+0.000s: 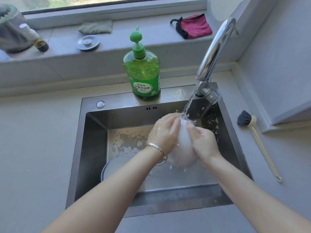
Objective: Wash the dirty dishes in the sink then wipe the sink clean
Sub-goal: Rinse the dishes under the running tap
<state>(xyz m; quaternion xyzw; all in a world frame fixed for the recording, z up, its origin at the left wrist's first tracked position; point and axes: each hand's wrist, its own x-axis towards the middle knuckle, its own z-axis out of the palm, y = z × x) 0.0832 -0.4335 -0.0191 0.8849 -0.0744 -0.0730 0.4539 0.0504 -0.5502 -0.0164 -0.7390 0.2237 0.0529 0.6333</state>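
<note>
Left hand (164,132), right hand (204,142) — fingers (174,122) grasping bowl (184,148) under tap (217,46); rotate slowly so water (188,105) reaches every side.

Sink (94,140) is showing brushed steel, matt, with a wet, streaked floor. Faucet (213,52) is gleaming like polished chrome, mirror-glossy. Soap bottle (142,73) is reading as clear green plastic, glossy. Bowl (184,147) is looking white, smooth and wet, but blurred. Bracelet (155,147) is shining as silver metal. Counter (33,148) is looking matt, smooth grey. Brush (259,140) is showing a pale wood-like handle and dark bristles. Red cloth (195,26) and grey cloth (96,27) are looking soft and matt.
</note>
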